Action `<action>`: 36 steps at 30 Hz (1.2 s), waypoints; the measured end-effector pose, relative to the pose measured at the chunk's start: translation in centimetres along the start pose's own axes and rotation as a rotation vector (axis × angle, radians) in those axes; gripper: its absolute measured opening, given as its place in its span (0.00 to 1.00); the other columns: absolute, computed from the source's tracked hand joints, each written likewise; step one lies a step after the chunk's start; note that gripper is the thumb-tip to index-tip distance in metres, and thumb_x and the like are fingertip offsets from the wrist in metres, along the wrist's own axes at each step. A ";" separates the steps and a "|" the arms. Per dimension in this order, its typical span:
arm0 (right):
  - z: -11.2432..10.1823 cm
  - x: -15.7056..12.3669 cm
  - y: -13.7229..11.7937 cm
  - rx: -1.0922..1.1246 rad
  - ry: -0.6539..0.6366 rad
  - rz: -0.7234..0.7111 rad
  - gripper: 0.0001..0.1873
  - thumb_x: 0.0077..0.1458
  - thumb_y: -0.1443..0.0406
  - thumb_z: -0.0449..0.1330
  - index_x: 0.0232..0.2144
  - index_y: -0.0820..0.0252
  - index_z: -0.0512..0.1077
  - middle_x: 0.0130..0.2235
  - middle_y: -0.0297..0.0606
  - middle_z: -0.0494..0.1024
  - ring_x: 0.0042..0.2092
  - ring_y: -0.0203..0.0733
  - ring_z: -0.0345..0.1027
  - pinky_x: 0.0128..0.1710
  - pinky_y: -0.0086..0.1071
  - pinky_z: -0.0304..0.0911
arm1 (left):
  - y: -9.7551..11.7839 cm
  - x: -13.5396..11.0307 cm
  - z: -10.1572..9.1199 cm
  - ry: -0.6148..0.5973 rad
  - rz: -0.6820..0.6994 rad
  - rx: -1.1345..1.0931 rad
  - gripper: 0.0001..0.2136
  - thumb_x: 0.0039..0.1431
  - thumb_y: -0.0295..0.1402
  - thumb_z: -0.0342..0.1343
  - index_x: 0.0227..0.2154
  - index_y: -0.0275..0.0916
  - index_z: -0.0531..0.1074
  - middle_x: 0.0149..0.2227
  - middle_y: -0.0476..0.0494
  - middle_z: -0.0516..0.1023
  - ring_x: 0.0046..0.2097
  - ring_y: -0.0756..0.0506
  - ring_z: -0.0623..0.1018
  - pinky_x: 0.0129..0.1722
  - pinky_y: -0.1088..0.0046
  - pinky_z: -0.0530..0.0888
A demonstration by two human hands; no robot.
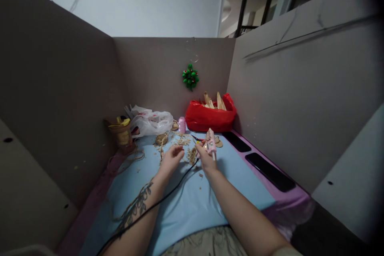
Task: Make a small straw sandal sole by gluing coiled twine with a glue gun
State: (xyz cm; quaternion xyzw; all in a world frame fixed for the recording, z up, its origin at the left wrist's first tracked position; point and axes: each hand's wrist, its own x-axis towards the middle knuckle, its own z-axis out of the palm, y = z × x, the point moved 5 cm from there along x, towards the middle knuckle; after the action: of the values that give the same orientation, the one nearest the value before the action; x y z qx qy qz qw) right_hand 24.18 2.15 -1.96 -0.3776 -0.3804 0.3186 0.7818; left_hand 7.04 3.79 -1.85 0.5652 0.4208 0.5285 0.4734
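My right hand point(206, 159) is wrapped round a pink glue gun point(211, 143), held upright over the light blue sheet point(192, 204). Its black cord point(168, 196) runs back toward me between my arms. My left hand point(171, 159) rests on the sheet with the fingers curled inward; whether anything is pinched in them is too small to tell. Between the hands lies a small piece of woven straw point(192, 155). Loose straw scraps point(180, 142) are scattered just beyond the fingers.
A red plastic bag point(210, 118) of dried husks stands at the back. Beside it are a pink thread spool point(181, 124), a white plastic bag point(151, 122) and a brown cup point(122, 136). Two dark phones point(270, 171) lie on the right. Grey board walls enclose the desk; a green ornament point(190, 77) hangs there.
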 end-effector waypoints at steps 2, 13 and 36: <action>0.1 -0.1 -0.1 0.017 0.028 -0.002 0.43 0.43 0.63 0.64 0.60 0.49 0.53 0.32 0.29 0.67 0.26 0.34 0.60 0.22 0.25 0.58 | 0.0 -0.6 1.6 -0.139 -0.006 0.023 0.16 0.41 0.37 0.64 0.34 0.34 0.76 0.35 0.40 0.81 0.36 0.45 0.78 0.37 0.71 0.72; 0.3 -0.3 1.1 -0.045 0.000 0.070 0.25 0.44 0.58 0.64 0.44 0.55 0.63 0.28 0.30 0.67 0.24 0.35 0.61 0.22 0.28 0.58 | 0.4 -1.7 3.1 -0.300 -0.017 0.152 0.11 0.45 0.39 0.59 0.22 0.34 0.73 0.20 0.48 0.74 0.24 0.50 0.72 0.26 0.76 0.67; 2.2 -2.7 -0.3 -0.323 -0.246 -0.023 0.12 0.46 0.61 0.63 0.33 0.57 0.67 0.27 0.31 0.73 0.27 0.38 0.68 0.27 0.30 0.65 | 1.2 -1.0 0.8 0.027 0.104 0.255 0.07 0.46 0.36 0.55 0.22 0.37 0.71 0.21 0.50 0.71 0.25 0.49 0.71 0.27 0.74 0.67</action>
State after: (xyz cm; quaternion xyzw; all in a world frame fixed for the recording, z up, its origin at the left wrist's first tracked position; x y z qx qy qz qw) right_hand 21.01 0.64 -1.72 -0.4521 -0.5234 0.2880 0.6623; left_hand 7.68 2.55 -0.87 0.6346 0.4612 0.5021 0.3640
